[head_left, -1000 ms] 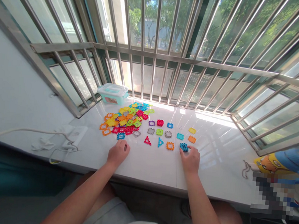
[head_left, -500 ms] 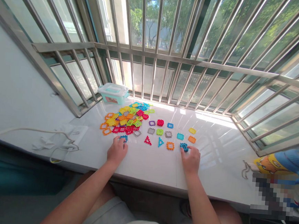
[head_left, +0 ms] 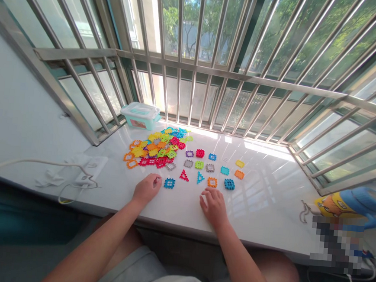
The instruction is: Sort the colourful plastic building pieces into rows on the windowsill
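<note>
My left hand (head_left: 147, 188) rests on the white ledge with its fingers curled in, and nothing shows in it. Just right of it, apart from the fingers, a blue square interlocking tile (head_left: 169, 183) lies flat. My right hand (head_left: 214, 206) hovers low or rests over the ledge, palm down, fingers apart and holding nothing. Beyond its fingertips is an orange square tile (head_left: 212, 182). A stack of dark blue square tiles (head_left: 229, 184) stands to its right. A red triangle tile (head_left: 184, 175) and a blue triangle tile (head_left: 200, 178) lie between the hands, farther back.
A heap of mixed coloured tiles (head_left: 153, 149) spreads at the back left, before a lidded teal box (head_left: 140, 115). Sorted tiles, including a red stack (head_left: 200, 153), stand in rows. A power strip (head_left: 91, 170) lies left; a yellow-and-blue bottle (head_left: 349, 203) lies right. Metal bars (head_left: 193, 68) close off the back.
A blue square tile now lies beside my left hand, which has let it go and curled. My right hand has left the dark blue stack, moving left and nearer me.
</note>
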Tool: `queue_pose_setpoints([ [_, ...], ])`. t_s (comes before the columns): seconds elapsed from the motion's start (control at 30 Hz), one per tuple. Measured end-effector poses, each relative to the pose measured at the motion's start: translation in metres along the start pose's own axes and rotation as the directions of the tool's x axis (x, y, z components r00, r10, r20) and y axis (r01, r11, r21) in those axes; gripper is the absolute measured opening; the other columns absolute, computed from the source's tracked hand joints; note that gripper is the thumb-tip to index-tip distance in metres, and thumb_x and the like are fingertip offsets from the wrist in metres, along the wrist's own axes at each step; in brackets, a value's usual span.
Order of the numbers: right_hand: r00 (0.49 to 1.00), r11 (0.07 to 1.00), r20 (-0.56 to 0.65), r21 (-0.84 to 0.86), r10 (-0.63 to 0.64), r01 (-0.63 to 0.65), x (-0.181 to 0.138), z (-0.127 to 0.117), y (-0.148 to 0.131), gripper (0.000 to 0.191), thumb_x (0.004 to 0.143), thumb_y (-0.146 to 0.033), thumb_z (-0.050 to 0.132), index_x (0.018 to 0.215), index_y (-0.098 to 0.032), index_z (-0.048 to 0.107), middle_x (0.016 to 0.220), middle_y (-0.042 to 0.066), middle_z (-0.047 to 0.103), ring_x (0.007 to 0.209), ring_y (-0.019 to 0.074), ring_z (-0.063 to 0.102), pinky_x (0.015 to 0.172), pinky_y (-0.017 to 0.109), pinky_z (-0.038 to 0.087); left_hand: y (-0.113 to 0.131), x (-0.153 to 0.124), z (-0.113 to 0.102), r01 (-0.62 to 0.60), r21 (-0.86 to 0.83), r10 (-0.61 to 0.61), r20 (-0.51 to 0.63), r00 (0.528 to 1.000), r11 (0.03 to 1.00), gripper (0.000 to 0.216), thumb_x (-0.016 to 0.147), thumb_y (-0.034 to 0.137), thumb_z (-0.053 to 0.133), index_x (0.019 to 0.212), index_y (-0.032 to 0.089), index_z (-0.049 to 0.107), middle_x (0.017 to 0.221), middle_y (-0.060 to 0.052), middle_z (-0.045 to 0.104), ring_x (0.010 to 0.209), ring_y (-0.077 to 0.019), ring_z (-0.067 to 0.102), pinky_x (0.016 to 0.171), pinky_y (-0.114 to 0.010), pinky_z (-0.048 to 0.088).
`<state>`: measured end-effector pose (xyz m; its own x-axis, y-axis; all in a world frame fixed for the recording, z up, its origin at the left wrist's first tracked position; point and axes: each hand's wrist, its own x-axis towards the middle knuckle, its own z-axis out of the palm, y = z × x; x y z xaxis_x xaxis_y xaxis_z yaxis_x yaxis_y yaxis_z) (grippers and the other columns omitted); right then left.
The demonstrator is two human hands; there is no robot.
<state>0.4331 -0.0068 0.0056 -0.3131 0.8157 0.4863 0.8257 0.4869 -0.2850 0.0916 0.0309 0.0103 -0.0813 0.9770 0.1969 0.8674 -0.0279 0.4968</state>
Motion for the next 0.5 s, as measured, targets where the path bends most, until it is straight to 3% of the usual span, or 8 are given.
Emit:
queue_pose_setpoints([
  [0.1,0.988,0.995,0.127,0.051,-0.086,0.081,0.005,0.017,-0.046,0.019,0.101,-0.028,0.055,0.117,-0.024,0.064,0.13,0.01,0.062,0.115,0.0259,0.055,0.098,0.041,0.042,0.003,-0.001,0.001,-0.017,0.05,0.016,0.032,0.999,0.999,0.025,0.099,0.04,0.053,0.114,0.028,0.069,0.103,-0.002,0.072,0.085,-0.0166,0.065,0.072,-0.026,0.042],
  [0.23,0.976,0.993,0.19,0.072,-0.102,0.09,0.022,0.038,-0.086,0.038,0.1,-0.033,0.056,0.137,-0.024,0.058,0.146,0.011,0.055,0.124,0.0281,0.051,0.101,0.043,0.042,0.004,-0.003,-0.002,-0.115,0.039,0.111,0.083,0.99,0.993,0.028,0.101,0.034,0.049,0.116,0.033,0.073,0.111,0.0,0.072,0.09,-0.0164,0.066,0.075,-0.026,0.043],
  [0.37,0.976,0.999,0.213,0.03,-0.049,0.044,0.04,0.053,-0.1,0.054,0.099,-0.037,0.056,0.151,-0.026,0.049,0.156,0.01,0.048,0.127,0.0299,0.049,0.1,0.044,0.043,0.002,-0.003,-0.004,-0.143,0.02,0.139,0.116,0.983,0.99,0.032,0.101,0.029,0.048,0.118,0.035,0.074,0.113,0.0,0.072,0.093,-0.0169,0.067,0.077,-0.027,0.045],
  [0.5,0.973,1.0,0.23,0.009,-0.016,0.014,0.045,0.056,-0.102,0.038,0.098,-0.035,0.057,0.136,-0.03,0.061,0.149,0.007,0.055,0.125,0.0286,0.05,0.097,0.042,0.043,-0.001,-0.002,-0.001,-0.13,0.025,0.127,0.105,0.986,0.991,0.031,0.1,0.029,0.049,0.118,0.035,0.074,0.115,0.0,0.073,0.097,-0.0181,0.068,0.081,-0.028,0.046],
])
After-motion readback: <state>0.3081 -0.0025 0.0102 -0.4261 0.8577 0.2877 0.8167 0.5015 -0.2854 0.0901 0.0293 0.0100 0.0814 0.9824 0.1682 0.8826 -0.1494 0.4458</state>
